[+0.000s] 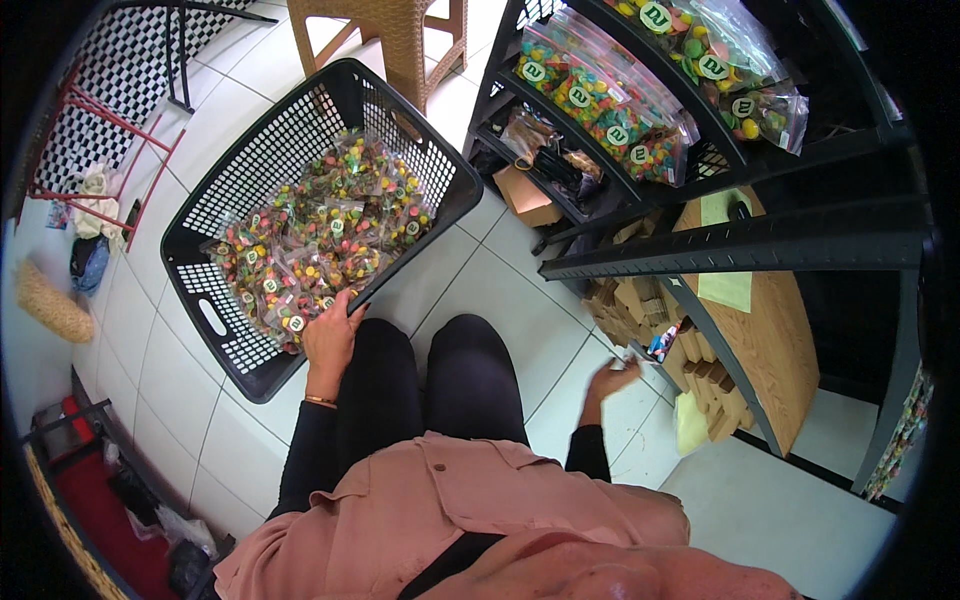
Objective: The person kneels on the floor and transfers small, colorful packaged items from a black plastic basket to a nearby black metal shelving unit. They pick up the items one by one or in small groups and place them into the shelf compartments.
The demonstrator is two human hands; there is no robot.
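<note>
A large black plastic basket (440, 172) with perforated walls stands tilted in front of me, to the left of my knees. Many small clear packets of colourful sweets (335, 225) with round pale labels are heaped inside it. My left hand (330, 340) is closed over the basket's near rim, its thumb and fingers along the edge. Off to my right, my right hand (612, 380) reaches low beside the shelf, its fingers drawn together at something whitish and small. A colourful packet (663, 344) sits just beyond those fingertips. What the right hand holds is too small to name.
A black rack (730, 245) at the right bears big bags of sweets (610, 115). Below are a wooden board (775, 350) and folded brown cardboard (715, 390). A brown woven-look stool (400, 50) stands beyond the basket. Red-framed furniture (110, 200) lies far left on white tiles.
</note>
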